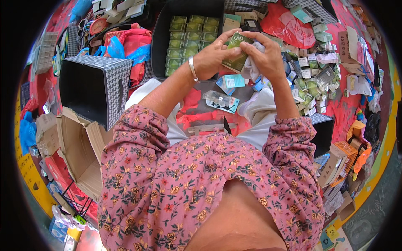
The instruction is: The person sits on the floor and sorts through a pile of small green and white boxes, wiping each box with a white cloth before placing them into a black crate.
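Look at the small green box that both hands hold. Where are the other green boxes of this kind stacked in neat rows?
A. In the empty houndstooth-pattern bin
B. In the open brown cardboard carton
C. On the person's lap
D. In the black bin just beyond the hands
D: beyond the small green box held by the left hand and right hand, rows of green boxes fill the black bin.

This looks like an informal packing or sorting workplace on a floor. A red floor covering (349, 104) is strewn with small boxed goods (307, 81), a black fabric bin (165, 37) holds rows of green packets (188, 35), and open cardboard cartons (79, 154) stand about.
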`<action>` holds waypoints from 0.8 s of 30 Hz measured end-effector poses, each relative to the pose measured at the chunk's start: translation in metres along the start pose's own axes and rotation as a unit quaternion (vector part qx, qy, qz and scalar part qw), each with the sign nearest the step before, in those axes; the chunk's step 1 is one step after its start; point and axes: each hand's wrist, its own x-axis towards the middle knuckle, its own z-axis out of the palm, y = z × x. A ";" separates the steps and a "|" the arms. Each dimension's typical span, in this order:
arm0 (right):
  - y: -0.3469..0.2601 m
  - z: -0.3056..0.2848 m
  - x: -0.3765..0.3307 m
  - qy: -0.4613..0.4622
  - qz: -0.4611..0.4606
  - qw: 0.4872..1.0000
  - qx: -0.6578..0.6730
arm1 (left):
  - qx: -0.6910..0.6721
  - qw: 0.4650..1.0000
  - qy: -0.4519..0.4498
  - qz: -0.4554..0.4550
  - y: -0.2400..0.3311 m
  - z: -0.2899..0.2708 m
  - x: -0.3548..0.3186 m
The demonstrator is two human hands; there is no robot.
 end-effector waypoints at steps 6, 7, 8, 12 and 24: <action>0.012 0.006 0.004 -0.071 0.175 0.968 0.165 | -0.095 0.976 0.099 -0.168 0.001 -0.002 -0.007; 0.013 0.005 0.006 -0.057 0.176 0.971 0.153 | -0.106 0.972 0.099 -0.183 0.001 -0.005 -0.005; 0.015 0.003 0.008 -0.044 0.177 0.973 0.141 | -0.117 0.968 0.099 -0.198 0.000 -0.008 -0.004; 0.010 0.005 0.017 0.188 0.132 0.932 0.279 | -0.046 0.966 0.195 -0.164 -0.008 -0.004 0.000; 0.008 0.030 0.017 0.051 -0.092 0.993 -0.060 | 0.324 0.937 0.109 0.071 -0.011 0.001 -0.002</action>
